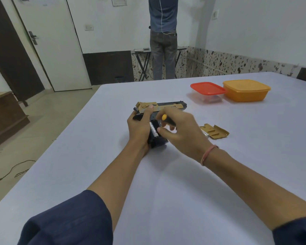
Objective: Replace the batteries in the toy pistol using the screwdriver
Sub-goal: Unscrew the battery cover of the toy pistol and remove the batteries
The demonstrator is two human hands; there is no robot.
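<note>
Toy pistol (168,106) is gripped low over the tabletop (166,191) by the L hand (139,129), fingers curled round its handle. Screwdriver (167,119) is held in the R hand (182,131), right by the open handle w/ a battery (153,130) inside. Gold cover (216,132) is laid just right of the R hand.

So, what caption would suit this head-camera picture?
Left hand holds the toy pistol, battery exposed; right hand grips the screwdriver.
</note>
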